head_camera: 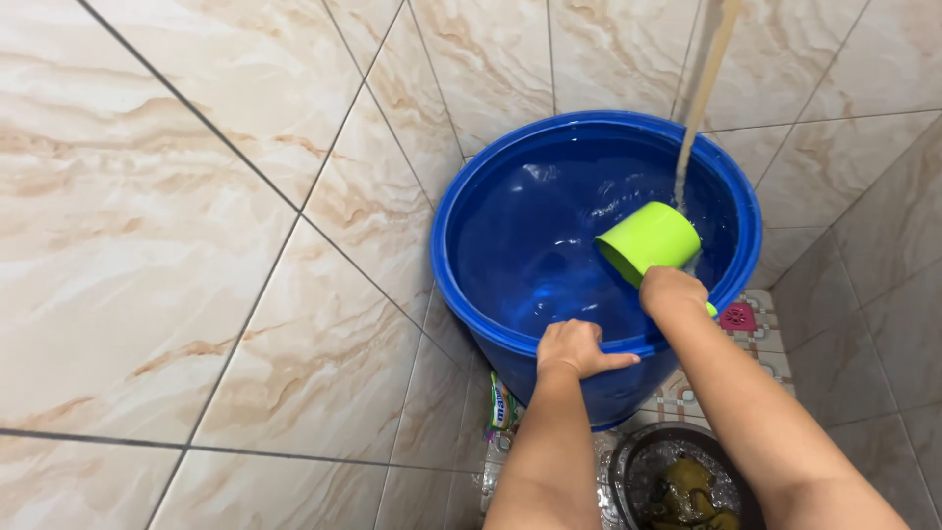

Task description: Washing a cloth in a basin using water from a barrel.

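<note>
bright, even light | soft shadows | sharp | edges bowed

I see one package: a small crumpled sachet (501, 407) on the floor, wedged between the wall tiles (324, 363) and the foot of the blue barrel (461, 294). It is mostly green with white, red and blue patches of print. I see no signs, screens or other labels.
</note>
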